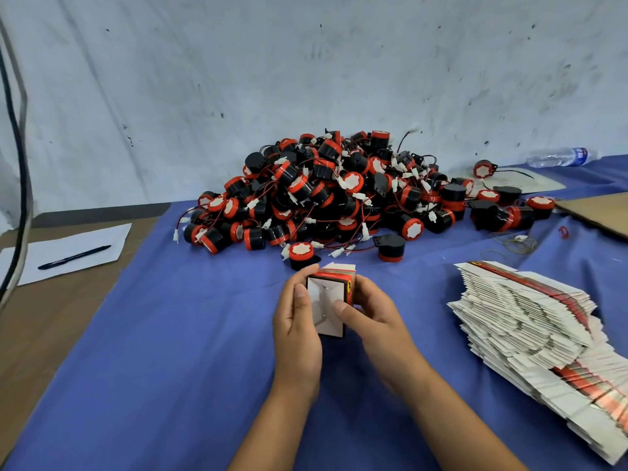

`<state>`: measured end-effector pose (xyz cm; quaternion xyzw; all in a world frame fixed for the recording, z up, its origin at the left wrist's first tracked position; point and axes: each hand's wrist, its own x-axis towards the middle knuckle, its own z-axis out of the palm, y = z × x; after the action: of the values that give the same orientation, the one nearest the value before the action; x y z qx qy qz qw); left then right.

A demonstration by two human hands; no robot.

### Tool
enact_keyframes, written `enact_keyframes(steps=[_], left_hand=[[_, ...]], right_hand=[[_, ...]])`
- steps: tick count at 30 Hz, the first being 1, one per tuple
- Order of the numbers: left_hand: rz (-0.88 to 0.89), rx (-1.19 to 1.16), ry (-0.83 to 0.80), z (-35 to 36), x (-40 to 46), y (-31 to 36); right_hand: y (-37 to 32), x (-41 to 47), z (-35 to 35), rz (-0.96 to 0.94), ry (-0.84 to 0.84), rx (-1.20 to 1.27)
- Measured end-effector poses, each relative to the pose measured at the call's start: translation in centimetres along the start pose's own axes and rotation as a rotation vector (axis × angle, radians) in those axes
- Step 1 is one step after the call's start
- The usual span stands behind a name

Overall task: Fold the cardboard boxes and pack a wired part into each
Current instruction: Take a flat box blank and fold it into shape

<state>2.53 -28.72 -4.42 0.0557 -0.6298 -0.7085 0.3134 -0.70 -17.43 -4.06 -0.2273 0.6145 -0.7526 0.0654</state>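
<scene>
A small cardboard box (324, 300), red on its sides with a white folded end flap turned towards me, is held between both hands above the blue cloth. My left hand (297, 329) grips its left side, thumb on the flap edge. My right hand (372, 316) holds its right side, with the thumb pressing on the white flap. Behind the box lies a big heap of black-and-red round wired parts (339, 195) with white connectors. A fanned stack of flat unfolded boxes (530, 321) lies to the right.
The table is covered by a blue cloth (170, 351). A sheet of paper (68, 253) with a black pen (73, 257) lies at the left on bare brown surface. A plastic water bottle (557, 157), brown cardboard (598, 209) and rubber bands (516, 244) sit at the far right. A black cable (18, 147) hangs at the left.
</scene>
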Motion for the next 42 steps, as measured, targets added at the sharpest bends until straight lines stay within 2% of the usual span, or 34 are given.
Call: enact_keyframes(steps=[5,12,18,20,22,24,27,29,31,33,35,37,38,39,41,42], left_hand=[[0.022,-0.035,-0.019,-0.2,0.2,0.0],[0.047,0.057,-0.063,0.7,-0.8,-0.5],[0.034,-0.04,-0.034,-0.2,-0.1,-0.3],[-0.023,-0.048,-0.071,-0.6,0.1,-0.5],[-0.066,-0.01,-0.058,-0.8,0.3,-0.7],[-0.083,0.04,-0.039,-0.9,0.4,-0.9],[-0.096,0.205,-0.074,-1.1,0.5,-1.3],[-0.093,0.349,0.0,-1.4,0.8,-1.8],[-0.041,0.518,0.064,-1.9,1.1,-2.1],[0.034,0.604,0.101,-2.5,1.5,-2.1],[0.033,0.605,0.137,-2.8,2.0,-1.9],[0.027,0.643,0.162,-2.9,2.2,-2.0],[0.034,0.662,0.17,-3.0,2.2,-2.0],[0.039,0.677,0.173,-3.0,2.1,-1.9],[0.046,0.719,0.158,-2.9,2.1,-1.8],[0.046,0.743,0.151,-3.0,2.1,-1.8]], right_hand=[[-0.2,0.2,-0.2,0.004,0.003,-0.012],[0.5,-0.1,0.5,-0.042,0.141,-0.265],[-0.5,-0.1,-0.2,-0.024,-0.086,-0.094],[-0.4,-0.4,-0.1,-0.146,-0.079,-0.346],[0.1,-0.4,0.2,-0.361,0.018,-0.856],[0.2,-0.2,0.6,-0.508,0.054,-1.218],[0.3,0.2,1.8,-0.442,-0.15,-1.463],[-0.1,0.3,2.0,-0.37,-0.351,-1.542],[-1.2,0.4,1.5,-0.348,-0.446,-1.454],[-1.7,0.4,0.8,-0.402,-0.386,-1.145],[-1.7,1.2,0.2,-0.521,-0.133,-0.838],[-1.2,3.6,-0.8,-0.627,0.18,-0.779],[-0.7,5.4,-1.9,-0.614,0.295,-0.874],[-0.2,7.3,-3.1,-0.522,0.341,-1.061],[0.7,10.9,-5.6,-0.17,0.212,-1.529],[1.0,12.2,-6.6,-0.009,0.109,-1.652]])
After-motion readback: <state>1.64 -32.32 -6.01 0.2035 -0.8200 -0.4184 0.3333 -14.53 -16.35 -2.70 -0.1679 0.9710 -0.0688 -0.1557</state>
